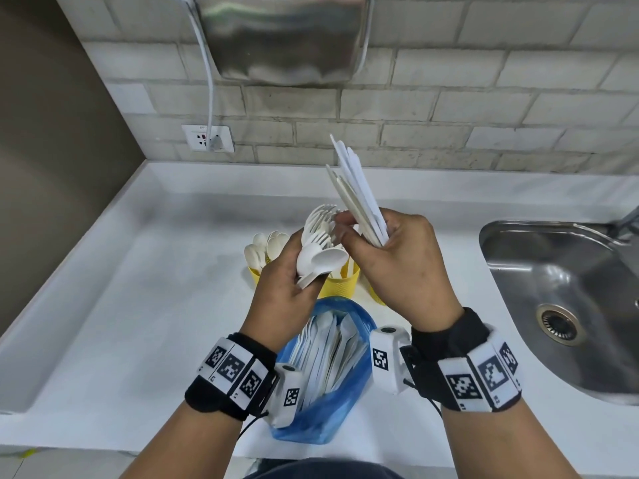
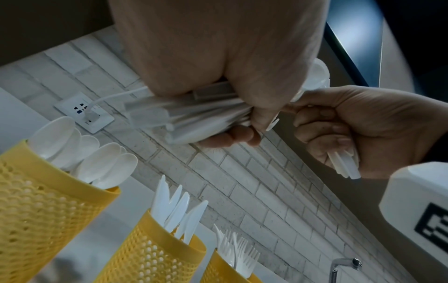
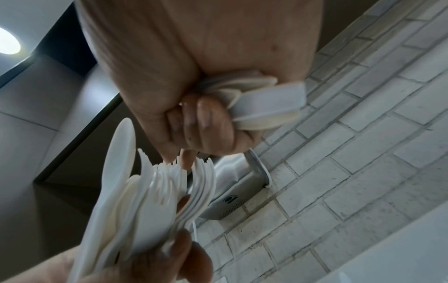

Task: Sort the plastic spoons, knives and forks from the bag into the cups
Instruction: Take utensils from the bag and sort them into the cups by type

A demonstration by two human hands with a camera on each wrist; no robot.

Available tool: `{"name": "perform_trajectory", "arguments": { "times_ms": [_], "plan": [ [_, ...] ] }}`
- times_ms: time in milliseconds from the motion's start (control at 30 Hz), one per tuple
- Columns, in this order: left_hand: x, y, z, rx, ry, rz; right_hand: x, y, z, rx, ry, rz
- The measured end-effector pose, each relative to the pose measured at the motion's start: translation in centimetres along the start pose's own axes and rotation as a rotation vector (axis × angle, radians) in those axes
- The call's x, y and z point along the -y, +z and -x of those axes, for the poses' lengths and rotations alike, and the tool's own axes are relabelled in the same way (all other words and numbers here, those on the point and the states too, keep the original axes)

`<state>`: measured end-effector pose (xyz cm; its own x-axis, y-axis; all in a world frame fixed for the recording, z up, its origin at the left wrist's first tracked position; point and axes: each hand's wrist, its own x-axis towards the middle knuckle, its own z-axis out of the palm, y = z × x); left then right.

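Left hand [image 1: 283, 281] clenches a mixed bunch of forks and spoons [image 1: 320, 243]. Right hand [image 1: 397, 267] grips a sheaf of knives [image 1: 356, 191], fingertips touching the forks. Blue bag [image 1: 325, 409] lies below (more cutlery inside). Left wrist view alone shows three yellow cups [image 2: 155, 249]: spoons, knives, forks. White counter [image 1: 121, 323], steel sink [image 1: 567, 271] at right, brick wall [image 1: 484, 108].

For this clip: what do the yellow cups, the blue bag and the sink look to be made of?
Yellow perforated cups: moulded plastic, matte, with a hole grid. Blue bag: thin translucent plastic film, crinkled, contents showing through. Sink: probably stainless steel, with a brushed grey sheen.
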<state>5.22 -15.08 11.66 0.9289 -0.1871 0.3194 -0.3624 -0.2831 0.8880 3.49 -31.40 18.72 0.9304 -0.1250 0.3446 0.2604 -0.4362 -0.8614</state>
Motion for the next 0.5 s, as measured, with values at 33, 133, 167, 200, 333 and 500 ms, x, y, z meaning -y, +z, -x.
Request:
{"name": "perform_trajectory", "arguments": {
  "times_ms": [33, 133, 167, 200, 333, 500],
  "plan": [
    [0.0, 0.0, 0.0, 0.005, 0.006, -0.006, 0.0, -0.2, -0.1, 0.008, 0.008, -0.012],
    [0.0, 0.1, -0.2, 0.016, 0.027, -0.024, -0.2, -0.3, -0.4, 0.024, 0.02, 0.007],
    [0.1, 0.1, -0.2, 0.02, 0.03, -0.031, -0.3, -0.2, -0.5, 0.029, 0.021, 0.025],
    [0.2, 0.1, -0.3, 0.026, 0.035, -0.04, -0.4, -0.2, -0.6, 0.035, 0.025, 0.033],
    [0.2, 0.2, -0.4, 0.043, 0.067, -0.111, -0.9, -0.5, -0.9, 0.077, 0.072, -0.029],
    [0.6, 0.5, -0.7, 0.076, 0.024, -0.133, -1.3, -0.5, -0.8, 0.093, 0.126, -0.147]
  ]
}}
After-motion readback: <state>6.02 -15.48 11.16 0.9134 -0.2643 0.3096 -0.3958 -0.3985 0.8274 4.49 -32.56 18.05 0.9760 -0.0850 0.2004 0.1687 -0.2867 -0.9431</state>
